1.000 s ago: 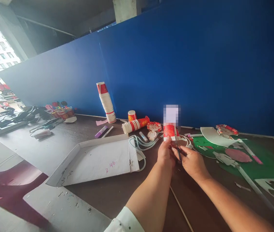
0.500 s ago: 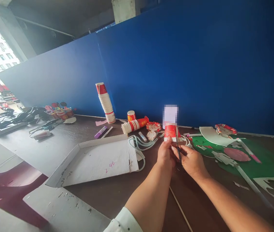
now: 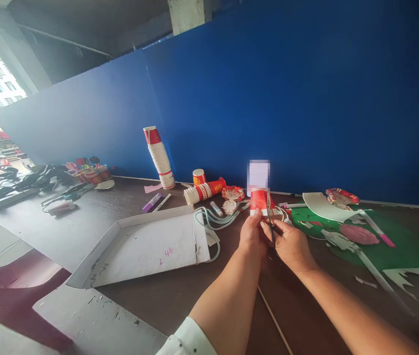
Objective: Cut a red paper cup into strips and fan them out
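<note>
My left hand (image 3: 251,236) grips the bottom of a red paper cup (image 3: 258,201), held upright above the dark table (image 3: 179,296). My right hand (image 3: 290,245) holds small dark scissors (image 3: 270,227), whose blades point up against the cup's right side. The two hands touch each other just under the cup. A blurred white patch sits directly above the cup.
A shallow white cardboard tray (image 3: 146,244) lies left of my hands, with pale tubing (image 3: 212,219) beside it. Stacked red-and-white cups (image 3: 159,157) stand by the blue wall, more lie on their side (image 3: 204,191). Green paper with cut-outs (image 3: 387,246) lies right. A thin stick (image 3: 272,320) crosses the table near me.
Both hands with the cup and scissors stay almost still. The view has drifted slightly, so everything sits a little to the left and higher.
</note>
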Motion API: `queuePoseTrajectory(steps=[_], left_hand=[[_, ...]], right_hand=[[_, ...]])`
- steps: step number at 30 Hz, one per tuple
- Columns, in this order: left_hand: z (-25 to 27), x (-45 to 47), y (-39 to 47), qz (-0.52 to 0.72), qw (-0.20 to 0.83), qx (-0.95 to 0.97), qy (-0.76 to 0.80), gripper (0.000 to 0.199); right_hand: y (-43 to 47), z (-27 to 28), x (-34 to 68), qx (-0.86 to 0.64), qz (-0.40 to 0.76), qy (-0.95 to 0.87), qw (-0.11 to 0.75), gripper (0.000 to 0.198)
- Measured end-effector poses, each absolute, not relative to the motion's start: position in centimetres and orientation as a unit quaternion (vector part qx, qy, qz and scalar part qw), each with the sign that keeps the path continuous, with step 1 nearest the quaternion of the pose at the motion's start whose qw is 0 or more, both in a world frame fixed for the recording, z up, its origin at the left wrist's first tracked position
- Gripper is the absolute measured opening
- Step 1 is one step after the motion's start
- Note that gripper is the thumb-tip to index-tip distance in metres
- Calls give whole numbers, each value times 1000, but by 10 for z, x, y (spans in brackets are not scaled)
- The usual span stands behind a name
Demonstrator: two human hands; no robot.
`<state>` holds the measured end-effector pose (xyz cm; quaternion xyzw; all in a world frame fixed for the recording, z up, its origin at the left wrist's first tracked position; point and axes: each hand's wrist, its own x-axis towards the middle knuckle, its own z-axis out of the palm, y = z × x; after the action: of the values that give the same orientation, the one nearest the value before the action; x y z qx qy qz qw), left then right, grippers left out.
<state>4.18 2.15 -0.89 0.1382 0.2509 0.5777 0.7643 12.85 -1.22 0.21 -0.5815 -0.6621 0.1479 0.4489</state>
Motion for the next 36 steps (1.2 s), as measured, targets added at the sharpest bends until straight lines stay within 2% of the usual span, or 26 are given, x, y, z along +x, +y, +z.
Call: queuePoseTrajectory(steps=[17, 36], left_hand=[[-9, 46, 19, 593, 760, 154, 218, 21], [-3, 40, 22, 588, 777, 89, 204, 16]], right_hand=[[-12, 6, 132, -590, 170, -642, 460, 52], [-12, 6, 135, -587, 194, -636, 462, 49]])
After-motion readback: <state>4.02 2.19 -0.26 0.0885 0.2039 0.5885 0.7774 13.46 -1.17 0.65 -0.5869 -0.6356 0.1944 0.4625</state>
